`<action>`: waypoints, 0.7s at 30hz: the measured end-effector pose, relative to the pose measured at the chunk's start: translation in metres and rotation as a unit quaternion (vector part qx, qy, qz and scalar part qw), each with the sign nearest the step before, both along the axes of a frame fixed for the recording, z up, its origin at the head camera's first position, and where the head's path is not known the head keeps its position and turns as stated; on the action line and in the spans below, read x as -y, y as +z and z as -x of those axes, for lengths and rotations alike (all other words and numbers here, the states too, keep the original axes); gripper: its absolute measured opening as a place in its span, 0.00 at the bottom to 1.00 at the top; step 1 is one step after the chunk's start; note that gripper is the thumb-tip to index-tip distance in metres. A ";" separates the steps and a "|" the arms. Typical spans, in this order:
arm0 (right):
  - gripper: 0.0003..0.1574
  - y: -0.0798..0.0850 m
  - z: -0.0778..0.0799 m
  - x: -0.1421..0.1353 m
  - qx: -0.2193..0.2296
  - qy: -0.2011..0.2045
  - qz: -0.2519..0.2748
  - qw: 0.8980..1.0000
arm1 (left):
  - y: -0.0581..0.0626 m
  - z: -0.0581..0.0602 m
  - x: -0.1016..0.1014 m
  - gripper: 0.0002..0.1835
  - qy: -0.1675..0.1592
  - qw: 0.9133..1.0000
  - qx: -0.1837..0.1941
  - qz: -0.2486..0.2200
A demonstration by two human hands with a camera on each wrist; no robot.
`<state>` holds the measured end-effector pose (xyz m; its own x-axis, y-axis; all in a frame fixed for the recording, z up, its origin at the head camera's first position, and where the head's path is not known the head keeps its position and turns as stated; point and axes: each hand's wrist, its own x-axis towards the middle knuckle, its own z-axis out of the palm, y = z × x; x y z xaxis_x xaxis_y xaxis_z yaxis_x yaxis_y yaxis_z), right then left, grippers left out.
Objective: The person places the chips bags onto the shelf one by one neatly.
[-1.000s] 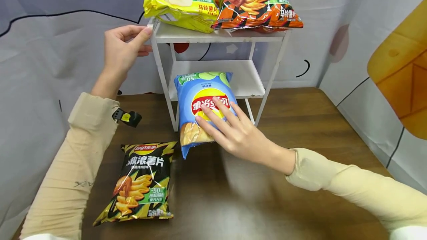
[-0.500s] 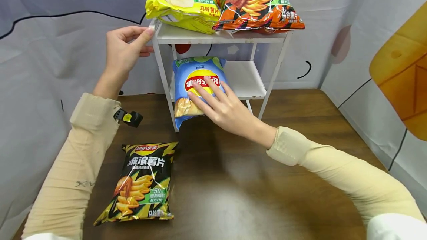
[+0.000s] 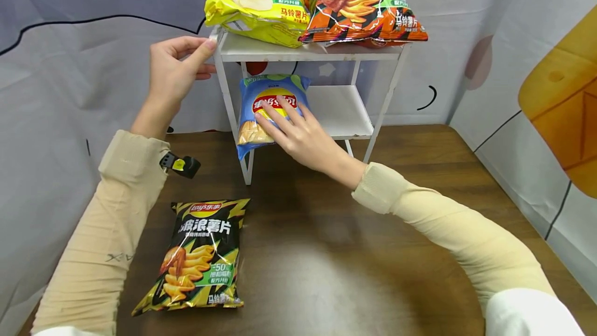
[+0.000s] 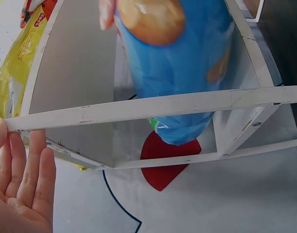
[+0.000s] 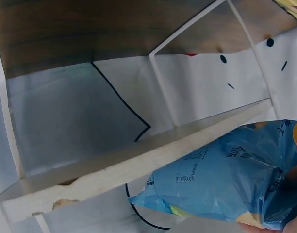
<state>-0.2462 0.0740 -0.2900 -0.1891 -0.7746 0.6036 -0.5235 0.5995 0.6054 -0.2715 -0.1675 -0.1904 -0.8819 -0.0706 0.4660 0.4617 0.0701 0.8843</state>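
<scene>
Between the tiers of a small white rack [image 3: 308,56], a blue bag of potato chips [image 3: 266,85] sits at the left, over the middle shelf. My right hand [image 3: 305,141] holds it, fingers spread across its front and the thumb hidden. In the right wrist view, the blue bag [image 5: 206,177] overlaps the shelf edge [image 5: 139,160]. My left hand [image 3: 172,71] pinches the rack's upper left corner; in the left wrist view its thumb and fingers [image 4: 29,179] lie on either side of the white post. The blue bag [image 4: 182,63] shows behind the side bar there.
A yellow chip bag [image 3: 256,7] and an orange-and-black one [image 3: 364,7] lie on the rack's top. A black chip bag [image 3: 200,258] lies on the brown wooden table [image 3: 354,263]. Printed cloth [image 3: 84,77] hangs behind. A yellow-orange shape [image 3: 564,97] stands at right.
My right hand has moved the blue chip bag up, away from me and slightly left, from in front of the rack into its middle tier. My left hand keeps its grip on the corner.
</scene>
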 end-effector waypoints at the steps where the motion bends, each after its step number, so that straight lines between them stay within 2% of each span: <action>1: 0.25 0.000 0.002 0.000 0.003 -0.002 -0.002 1.000 | 0.000 0.000 0.000 0.06 0.000 1.000 0.000 -0.001; 11: 0.25 -0.002 0.018 0.009 0.008 -0.021 -0.017 1.000 | 0.000 0.000 0.001 0.06 0.002 1.000 0.005 -0.001; 15: 0.25 -0.004 0.025 0.012 0.019 -0.027 -0.008 0.999 | 0.000 0.000 0.000 0.05 -0.003 1.000 0.005 -0.010; 21: 0.26 -0.006 0.033 0.014 0.049 -0.014 0.013 0.999 | 0.000 0.000 -0.001 0.02 -0.007 1.000 0.002 -0.023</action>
<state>-0.2796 0.0605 -0.2960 -0.2694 -0.7524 0.6011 -0.5615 0.6298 0.5367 -0.2719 -0.1661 -0.1906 -0.8848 -0.0791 0.4592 0.4588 0.0238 0.8882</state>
